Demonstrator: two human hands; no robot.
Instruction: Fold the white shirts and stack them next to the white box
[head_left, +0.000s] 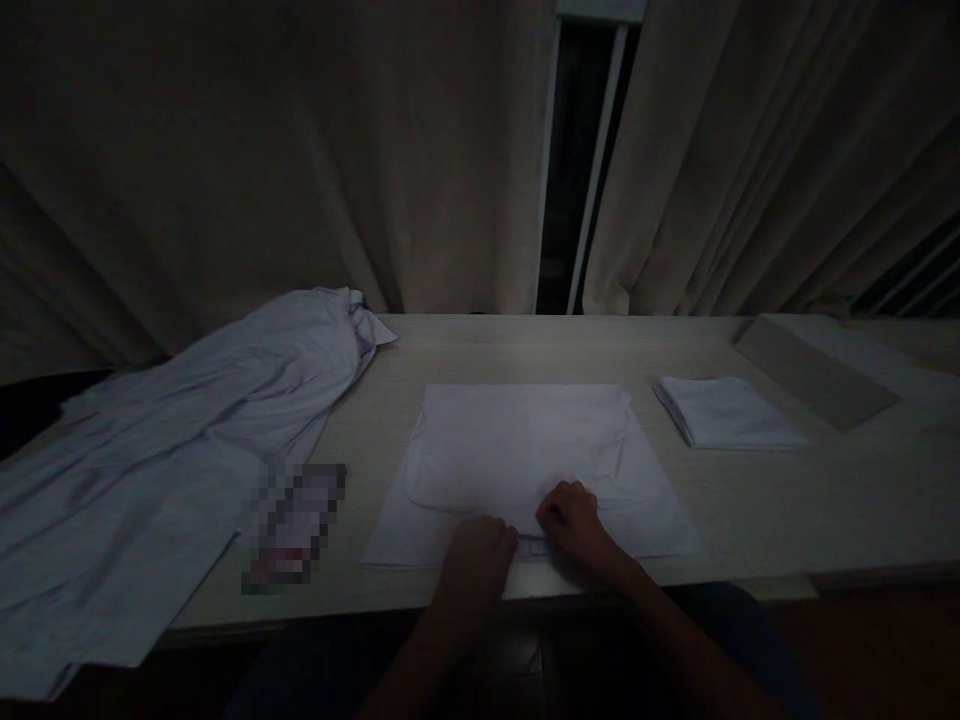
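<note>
- Left hand [480, 553] and right hand [574, 520] each held a narrow grip on the near edge of the flat white garment [525, 450].
- Left of them lay a heap of pale cloth [187, 430]; right, a folded stack [724, 412] on the desk [825, 500].

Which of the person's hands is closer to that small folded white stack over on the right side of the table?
Right. The right hand rests on the near edge of the spread white garment, left of the folded stack and nearer the person. The left hand lies farther left still.

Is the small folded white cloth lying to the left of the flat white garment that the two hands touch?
No, the small folded white cloth lies to the right of the flat white garment on the pale wooden table.
</note>
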